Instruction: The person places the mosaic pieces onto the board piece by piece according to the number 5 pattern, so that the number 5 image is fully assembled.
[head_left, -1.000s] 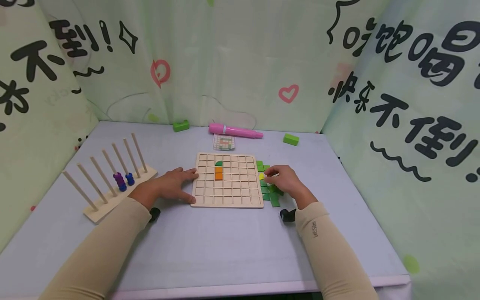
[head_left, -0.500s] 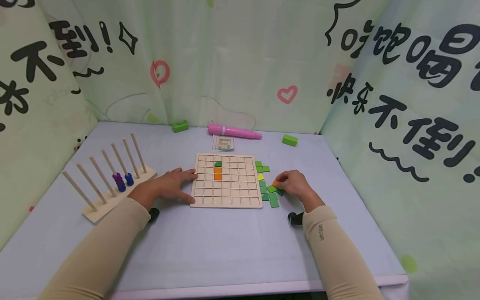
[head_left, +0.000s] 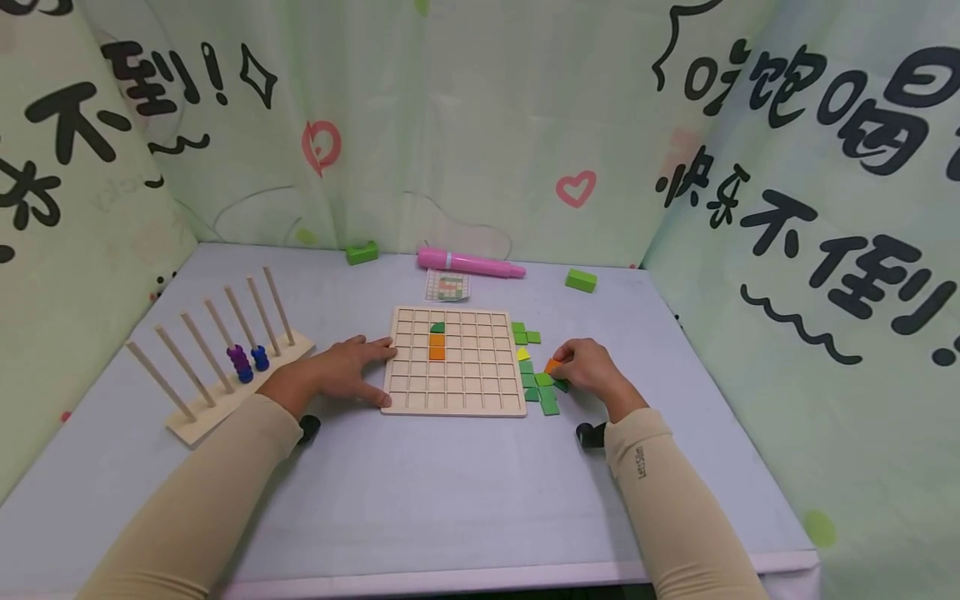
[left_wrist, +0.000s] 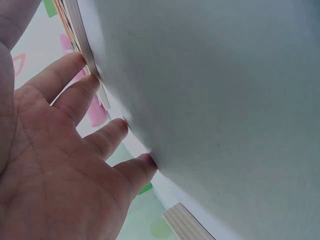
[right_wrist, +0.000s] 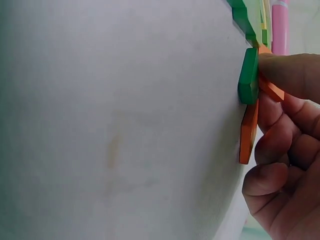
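Observation:
A wooden grid board (head_left: pixel 480 375) lies on the table, holding a dark green tile (head_left: pixel 437 327) with one rounded corner and two orange tiles (head_left: pixel 437 347) beneath it. My left hand (head_left: pixel 337 371) has its fingers spread, with fingertips and thumb at the board's left edge. To the board's right, my right hand (head_left: pixel 592 368) pinches an orange tile (right_wrist: pixel 274 91) between thumb and finger, low over the pile. In the right wrist view, a green tile (right_wrist: pixel 248 80) and another orange tile (right_wrist: pixel 248 137) lie right by the fingertips.
Several green tiles (head_left: pixel 549 400) and a yellow tile (head_left: pixel 522 354) lie along the board's right side. A peg rack (head_left: pixel 197 425) with beads stands left. Behind the board are a pattern card (head_left: pixel 447 285), a pink marker (head_left: pixel 472 262) and green blocks (head_left: pixel 581 280).
My right hand has moved right and slightly nearer, from beside the yellow tile to the orange tile it pinches. A light green tile near it has turned slightly. My left hand stays put.

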